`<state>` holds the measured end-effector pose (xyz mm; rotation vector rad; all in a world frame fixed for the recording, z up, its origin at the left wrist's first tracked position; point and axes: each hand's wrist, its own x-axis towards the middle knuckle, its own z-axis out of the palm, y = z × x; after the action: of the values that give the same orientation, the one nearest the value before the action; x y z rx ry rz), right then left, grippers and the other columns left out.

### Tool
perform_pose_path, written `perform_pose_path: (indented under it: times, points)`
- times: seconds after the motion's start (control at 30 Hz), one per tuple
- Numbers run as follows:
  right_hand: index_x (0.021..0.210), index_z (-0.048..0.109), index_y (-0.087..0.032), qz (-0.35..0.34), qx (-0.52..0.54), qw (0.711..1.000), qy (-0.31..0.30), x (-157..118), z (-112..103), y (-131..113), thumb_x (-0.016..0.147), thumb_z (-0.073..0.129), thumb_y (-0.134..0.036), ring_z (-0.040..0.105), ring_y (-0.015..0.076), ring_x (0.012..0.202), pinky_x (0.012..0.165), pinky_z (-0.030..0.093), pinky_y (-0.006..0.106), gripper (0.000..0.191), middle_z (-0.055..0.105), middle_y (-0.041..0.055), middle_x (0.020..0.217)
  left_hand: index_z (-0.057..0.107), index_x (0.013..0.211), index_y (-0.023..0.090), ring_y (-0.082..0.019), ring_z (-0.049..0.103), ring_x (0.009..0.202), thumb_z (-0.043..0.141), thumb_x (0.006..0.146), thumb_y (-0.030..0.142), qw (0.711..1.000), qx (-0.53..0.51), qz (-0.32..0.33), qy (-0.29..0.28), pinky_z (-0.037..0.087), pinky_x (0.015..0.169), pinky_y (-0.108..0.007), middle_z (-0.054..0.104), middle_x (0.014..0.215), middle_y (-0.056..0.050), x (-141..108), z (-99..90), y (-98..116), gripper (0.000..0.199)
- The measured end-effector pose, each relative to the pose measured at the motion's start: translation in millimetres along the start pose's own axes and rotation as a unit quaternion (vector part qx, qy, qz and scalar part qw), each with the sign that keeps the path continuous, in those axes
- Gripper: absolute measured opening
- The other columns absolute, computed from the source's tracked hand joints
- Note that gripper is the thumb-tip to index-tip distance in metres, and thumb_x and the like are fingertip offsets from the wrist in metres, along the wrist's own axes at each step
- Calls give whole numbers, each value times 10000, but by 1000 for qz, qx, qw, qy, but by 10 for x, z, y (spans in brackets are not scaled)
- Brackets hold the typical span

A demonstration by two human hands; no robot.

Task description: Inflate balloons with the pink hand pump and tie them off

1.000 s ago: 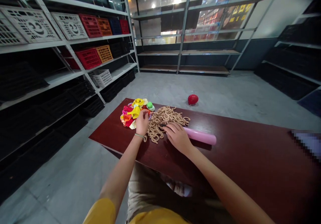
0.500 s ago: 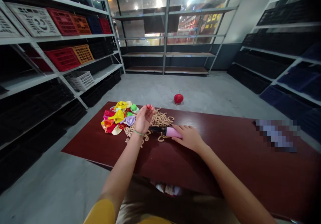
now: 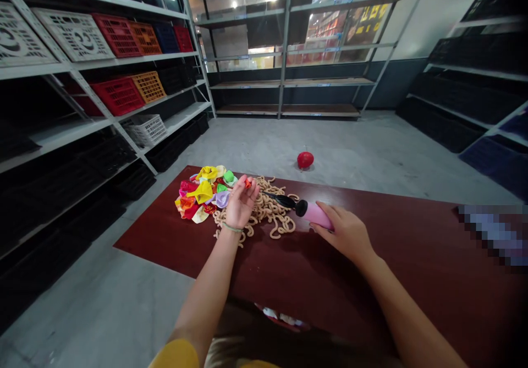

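Observation:
My left hand [image 3: 239, 206] is turned palm up, its fingers curled around a small red balloon [image 3: 248, 184] that is limp and mostly hidden. My right hand [image 3: 348, 235] grips the pink barrel of a balloon pump [image 3: 317, 216]. The pump's black nozzle points left toward my left hand, apart from the red balloon. Below and beside the nozzle lies a heap of tan, curled, tube-like pieces [image 3: 274, 208]. Left of my left hand, a pile of limp balloons [image 3: 202, 193] shows yellow, red, pink, green and lilac.
A dark red table [image 3: 173, 247] carries everything. Beyond its far edge a round red balloon [image 3: 305, 160] rests on the grey floor. At the table's right lies a blurred-out item [image 3: 493, 233]. Shelves with crates [image 3: 119, 94] line the left, and a metal rack [image 3: 284, 82] stands behind.
My right hand has lifted and drawn the pump rightward, away from my left hand, baring its black nozzle. My left hand still holds the red balloon. The view has turned slightly left.

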<state>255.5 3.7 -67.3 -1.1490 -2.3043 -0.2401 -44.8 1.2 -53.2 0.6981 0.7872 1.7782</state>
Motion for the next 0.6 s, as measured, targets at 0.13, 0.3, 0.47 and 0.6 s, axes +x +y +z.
perform_pose_path:
  times: [0.13, 0.3, 0.47, 0.6]
  points:
    - [1338, 518, -182, -2, 21, 999, 35, 4, 0, -160, 890, 559, -503, 647, 253, 927, 814, 476, 351, 552, 678, 119, 1127, 625, 1117, 207, -191, 619, 1144, 576, 913, 298, 995, -81, -61, -9, 467, 1046, -391, 675, 1159, -70, -86, 120, -60, 228]
    - [1316, 535, -165, -9, -17, 999, 30, 9, 2, -252, 893, 565, -497, 646, 237, 898, 810, 464, 326, 538, 689, 105, 1092, 646, 1113, 187, -148, 668, 1014, 626, 887, 229, 987, -139, -78, 16, 494, 994, -318, 706, 1056, -54, -147, 224, -65, 230]
    - [1306, 548, -175, 24, -36, 998, 40, 14, 4, -232, 892, 561, -509, 643, 224, 848, 752, 452, 310, 532, 698, 86, 1052, 651, 1138, 190, -147, 676, 997, 653, 870, 235, 991, -114, -49, 40, 497, 964, -296, 707, 1080, -67, -145, 237, -45, 272]
    - [1299, 556, -177, 25, -40, 998, 36, 15, 8, -239, 892, 558, -509, 639, 217, 835, 735, 442, 307, 525, 699, 81, 1034, 662, 1117, 200, -154, 673, 1020, 692, 838, 236, 994, -96, -25, 44, 494, 951, -297, 707, 1087, -60, -165, 285, -54, 283]
